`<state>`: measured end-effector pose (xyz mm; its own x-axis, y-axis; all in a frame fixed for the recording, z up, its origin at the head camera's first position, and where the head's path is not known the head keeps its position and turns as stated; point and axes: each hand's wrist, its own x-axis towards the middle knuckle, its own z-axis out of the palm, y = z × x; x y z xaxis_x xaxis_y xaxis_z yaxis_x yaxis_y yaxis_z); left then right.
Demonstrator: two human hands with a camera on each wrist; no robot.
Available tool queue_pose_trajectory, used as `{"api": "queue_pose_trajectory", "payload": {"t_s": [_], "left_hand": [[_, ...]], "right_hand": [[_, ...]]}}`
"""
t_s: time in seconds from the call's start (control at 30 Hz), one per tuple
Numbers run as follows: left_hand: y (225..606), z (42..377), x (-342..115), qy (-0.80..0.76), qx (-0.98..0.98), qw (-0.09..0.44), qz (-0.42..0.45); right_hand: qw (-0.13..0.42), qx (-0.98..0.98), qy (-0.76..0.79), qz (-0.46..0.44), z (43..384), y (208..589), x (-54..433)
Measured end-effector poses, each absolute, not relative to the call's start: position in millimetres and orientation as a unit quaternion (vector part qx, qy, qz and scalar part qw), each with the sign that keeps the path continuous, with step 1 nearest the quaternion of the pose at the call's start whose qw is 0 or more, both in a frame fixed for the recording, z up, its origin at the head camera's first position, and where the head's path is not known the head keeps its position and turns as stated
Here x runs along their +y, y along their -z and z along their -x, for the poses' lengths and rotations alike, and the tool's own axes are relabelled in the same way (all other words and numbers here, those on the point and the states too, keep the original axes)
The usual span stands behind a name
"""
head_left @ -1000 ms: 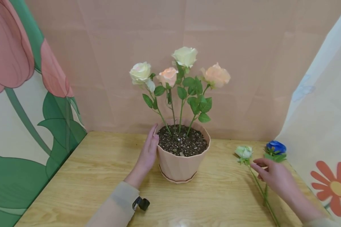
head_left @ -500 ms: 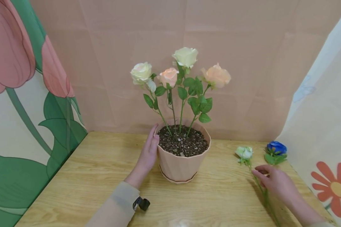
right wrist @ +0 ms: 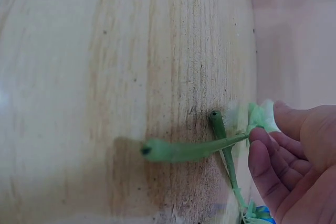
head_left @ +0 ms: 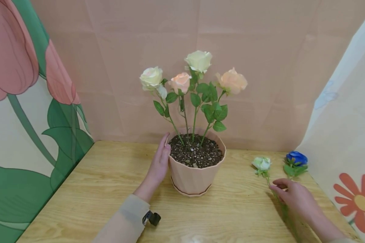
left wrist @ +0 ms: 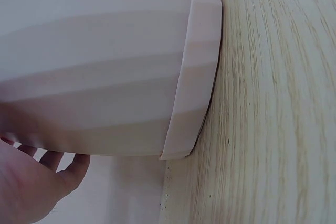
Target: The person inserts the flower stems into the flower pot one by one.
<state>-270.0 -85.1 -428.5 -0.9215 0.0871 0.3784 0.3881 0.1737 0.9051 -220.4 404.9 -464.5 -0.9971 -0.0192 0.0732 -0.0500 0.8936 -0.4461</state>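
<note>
My left hand (head_left: 159, 160) lies with extended fingers against the left side of a pale pink flowerpot (head_left: 196, 179), seen from close up in the left wrist view. Dark soil fills the pot, and several artificial roses stand upright in it, such as a cream rose (head_left: 198, 61) and a peach rose (head_left: 232, 81). Over at the right, my right hand (head_left: 298, 197) pinches the green stem of a white-green rose (head_left: 261, 163) near its head. In the right wrist view that stem (right wrist: 189, 150) crosses over another stem (right wrist: 227, 156).
A blue rose (head_left: 296, 158) lies on the wooden table (head_left: 109, 189) at the right, beyond the right hand. A pink cloth (head_left: 124, 67) hangs behind the table. Printed floral sheets flank it on the left (head_left: 15, 128) and right (head_left: 346, 145).
My right hand has moved slightly down and back along the white-green rose's stem, baring the blue rose's leaves, and its fingers have come onto the stem. The left hand stays against the pot.
</note>
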Motion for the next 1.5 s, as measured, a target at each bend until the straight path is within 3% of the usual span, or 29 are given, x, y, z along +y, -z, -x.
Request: {"api": "queue_pose_trajectory", "payload": {"t_s": [0.63,1.5], "left_hand": [[430,270,-84,0.619,-0.763,0.118,0.147],[431,272,-85,0.621,-0.759,0.122,0.155]], "right_hand": [[-0.011,-0.975,-0.223,-0.007,225,472,415],[-0.031,-0.974,-0.226,-0.012,227,474,416]]}}
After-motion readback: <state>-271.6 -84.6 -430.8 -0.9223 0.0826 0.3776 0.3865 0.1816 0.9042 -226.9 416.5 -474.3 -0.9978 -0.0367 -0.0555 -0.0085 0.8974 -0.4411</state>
